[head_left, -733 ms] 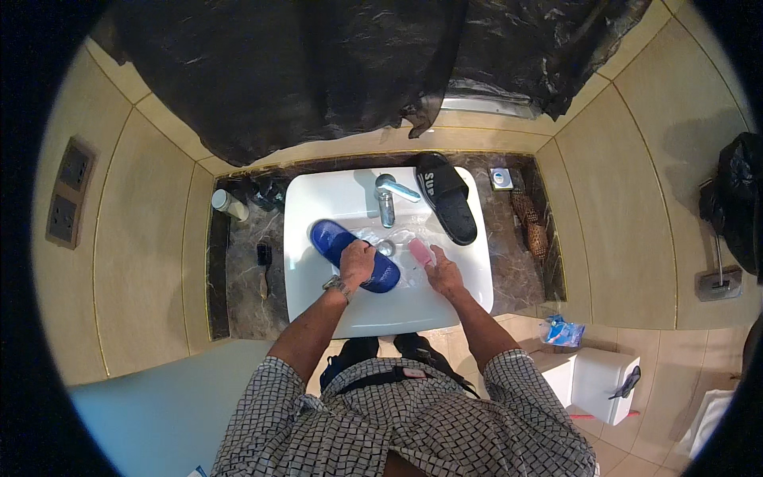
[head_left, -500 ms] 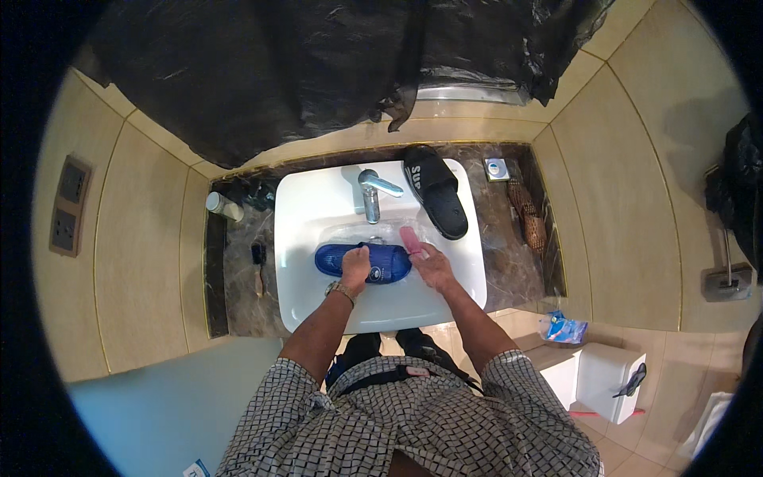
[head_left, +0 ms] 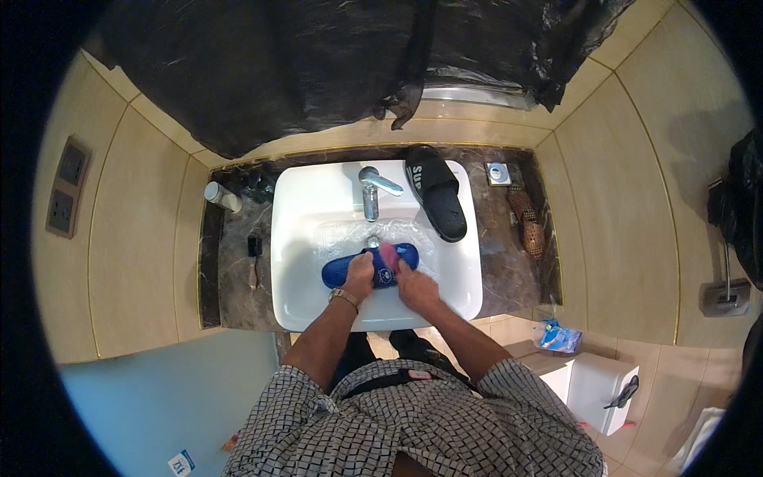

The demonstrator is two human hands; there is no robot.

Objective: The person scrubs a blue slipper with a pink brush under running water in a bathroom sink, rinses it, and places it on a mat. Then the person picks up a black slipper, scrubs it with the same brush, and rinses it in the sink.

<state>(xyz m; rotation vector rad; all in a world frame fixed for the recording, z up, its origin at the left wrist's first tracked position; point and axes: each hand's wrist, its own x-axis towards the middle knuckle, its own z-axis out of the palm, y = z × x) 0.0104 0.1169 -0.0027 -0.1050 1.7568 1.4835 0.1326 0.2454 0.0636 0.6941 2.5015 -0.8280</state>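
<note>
A blue slide slipper (head_left: pixel 338 272) is held low in the white sink, tilted, with its strap toward me. My left hand (head_left: pixel 359 274) is closed round its middle, thumb on top. In my right hand (head_left: pixel 417 286) is a pink scrubbing brush (head_left: pixel 389 257), pressed against the slipper's strap and slightly blurred by motion. The fingers wrapped round the brush partly hide its handle end. A black slide slipper (head_left: pixel 439 199) with pale lettering lies across the sink's right rim. Beneath the blue slipper, the basin (head_left: pixel 298 238) looks wet, with clear water around the metal drain (head_left: pixel 373 241).
A chrome faucet (head_left: pixel 371 199) stands at the sink's back. On the dark marble counter (head_left: pixel 509 278) are a dark-headed brush (head_left: pixel 254 248) and a white bottle (head_left: pixel 221 196) at left, and brown perforated shoes (head_left: pixel 526 224) with a small box (head_left: pixel 497 174) at right. Black plastic sheeting (head_left: pixel 262 71) hangs behind.
My right hand has moved left, bringing the pink brush from beside the blue slipper onto its strap. The slipper has shifted slightly right and tilted, its right end now higher.
</note>
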